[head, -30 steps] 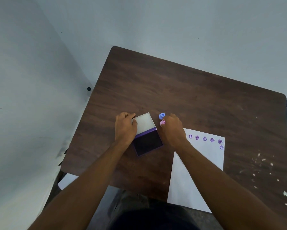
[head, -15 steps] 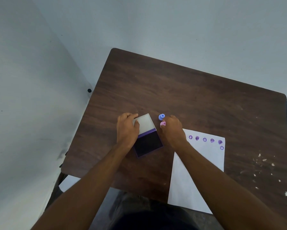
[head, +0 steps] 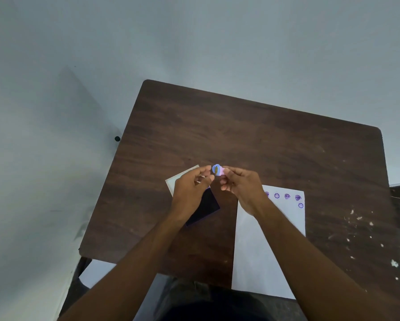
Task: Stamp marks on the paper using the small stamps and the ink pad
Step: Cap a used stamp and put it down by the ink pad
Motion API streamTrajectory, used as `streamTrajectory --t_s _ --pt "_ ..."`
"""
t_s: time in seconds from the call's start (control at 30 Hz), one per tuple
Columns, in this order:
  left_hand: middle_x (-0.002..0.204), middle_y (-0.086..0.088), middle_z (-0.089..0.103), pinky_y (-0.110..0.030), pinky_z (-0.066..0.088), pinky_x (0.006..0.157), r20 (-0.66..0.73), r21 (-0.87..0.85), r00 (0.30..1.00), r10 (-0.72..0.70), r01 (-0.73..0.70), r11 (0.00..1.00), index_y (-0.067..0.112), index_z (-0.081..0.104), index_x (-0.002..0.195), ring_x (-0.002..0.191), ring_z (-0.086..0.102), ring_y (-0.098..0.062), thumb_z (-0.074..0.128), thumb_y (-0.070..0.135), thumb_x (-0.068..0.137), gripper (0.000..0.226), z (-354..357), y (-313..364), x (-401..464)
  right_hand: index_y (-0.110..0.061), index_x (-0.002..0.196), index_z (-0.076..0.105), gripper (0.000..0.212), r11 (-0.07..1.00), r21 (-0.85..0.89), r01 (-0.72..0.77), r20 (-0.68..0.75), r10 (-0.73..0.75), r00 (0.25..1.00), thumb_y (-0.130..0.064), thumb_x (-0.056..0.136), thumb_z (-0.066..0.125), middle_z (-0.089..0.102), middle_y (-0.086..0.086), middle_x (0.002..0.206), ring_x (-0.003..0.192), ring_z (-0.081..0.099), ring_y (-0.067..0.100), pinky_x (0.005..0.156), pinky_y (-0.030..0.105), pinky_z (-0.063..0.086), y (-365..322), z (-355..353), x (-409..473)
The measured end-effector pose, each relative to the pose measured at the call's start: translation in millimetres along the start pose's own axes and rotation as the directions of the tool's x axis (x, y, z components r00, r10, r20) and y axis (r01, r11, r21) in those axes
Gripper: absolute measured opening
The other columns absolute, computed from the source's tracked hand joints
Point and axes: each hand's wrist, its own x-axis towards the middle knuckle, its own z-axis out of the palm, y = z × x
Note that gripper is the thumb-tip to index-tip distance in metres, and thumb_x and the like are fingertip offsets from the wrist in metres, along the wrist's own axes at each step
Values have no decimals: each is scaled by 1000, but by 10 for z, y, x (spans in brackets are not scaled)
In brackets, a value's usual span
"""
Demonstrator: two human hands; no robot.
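Note:
A small blue stamp and a small pink stamp are pressed together, lifted above the table. My left hand pinches the blue one with its fingertips. My right hand grips the pink one. Under my left hand lies the open ink pad, dark purple, with its pale lid folded back. The white paper lies to the right, with a row of purple stamp marks along its top edge.
The dark wooden table stands against grey walls. White flecks are scattered on its right side. The paper overhangs the near edge. A white sheet lies on the floor at the lower left.
My left hand has left the ink pad's lid. Both stamps have come up off the table, and my two hands now meet around them above the pad.

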Motion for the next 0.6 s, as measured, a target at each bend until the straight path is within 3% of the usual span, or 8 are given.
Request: streamTrajectory --t_s 0.07,0.17,0.23,0.3,0.6 --pt "98 33 67 -4 45 79 37 -75 999 25 -22 997 27 67 120 95 62 13 69 23 90 30 53 68 -18 4 108 68 22 988 155 -10 97 -5 995 -9 95 56 68 25 91 73 63 25 67 31 57 -11 -18 -59" --pt "110 14 72 -15 52 86 3 -116 999 36 -35 993 20 66 122 100 66 3 72 23 88 35 112 142 -29 6 113 65 27 963 267 -38 155 -4 988 -9 99 47 67 24 97 78 63 24 71 32 56 -22 -34 -103" --pt "108 9 73 -22 56 84 -42 -143 999 35 -40 989 18 67 118 97 68 -3 75 24 85 34 139 179 -39 8 116 62 29 947 317 -53 178 -4 984 -7 100 44 65 24 100 78 61 22 69 32 54 -16 -60 -120" --pt "102 8 74 -19 56 79 -75 -153 996 56 -67 986 18 69 113 92 69 -5 79 23 81 33 168 213 -53 8 118 61 30 935 347 -70 195 1 981 -8 100 43 64 23 102 78 61 21 67 32 52 -4 -89 -139" --pt "100 3 72 -24 57 80 -131 88 964 232 -222 971 16 73 105 88 68 -10 83 28 76 33 326 290 -147 3 113 67 32 875 475 -95 205 -5 979 -9 98 41 70 20 107 89 68 24 69 32 55 61 -194 -248"
